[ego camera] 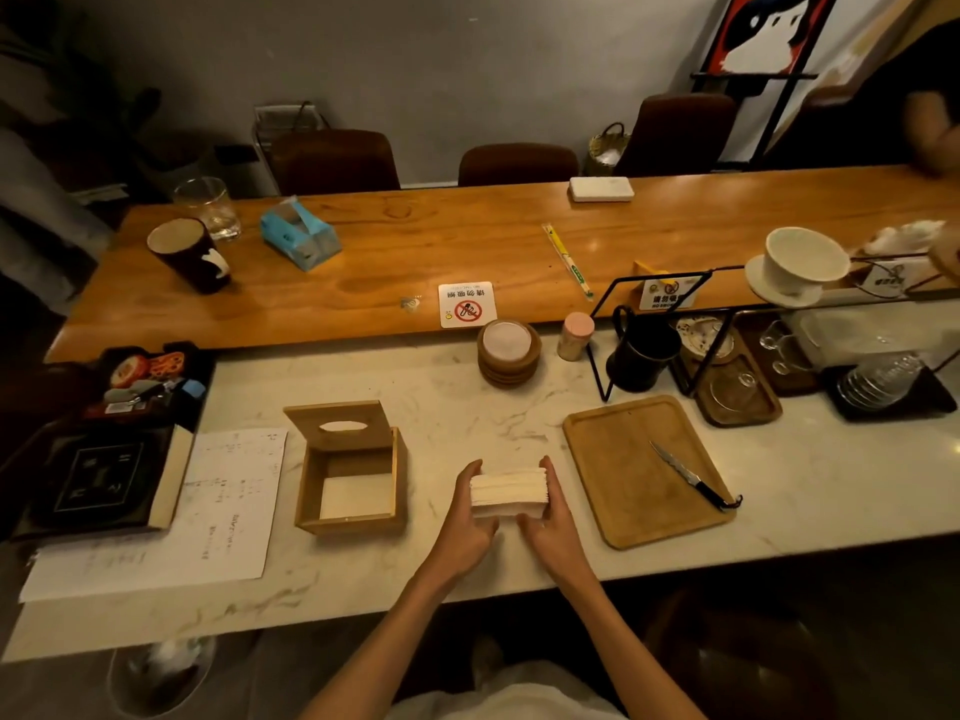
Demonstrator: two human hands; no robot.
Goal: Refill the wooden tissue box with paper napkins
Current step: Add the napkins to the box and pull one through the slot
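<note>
Head view (only view): napkin stack is gripped between both hands just above or on the marble worktop, near-centre. Left hand is closed on the stack's left edge, right hand closed on its right edge, fingers wrapped round the ends. Whether the stack is lifted off or resting can't be told.

Wooden tissue box sits just left of the stack, apart from it. Hinged lid w/ oval slot is tilted up at the far side; a pale base or a few napkins is seen inside, can't tell which.

Risks, as judged:
- Stack is loose, held by side pressure only; if squeezed unevenly it could buckle or fan out, and sheets could be dropped on the worktop.
- Stack looks about as wide as the box opening, so edges could be snagged on the rim and crumpled if not lined up.
- Lid is propped, not secured; it could be knocked shut by a hand or the stack on entry.
- Paper sheet lies left of the box, touching or nearly; could be dragged if the box is shoved.
- Knife on wooden tray is near the right hand; low risk, move goes left.
</note>
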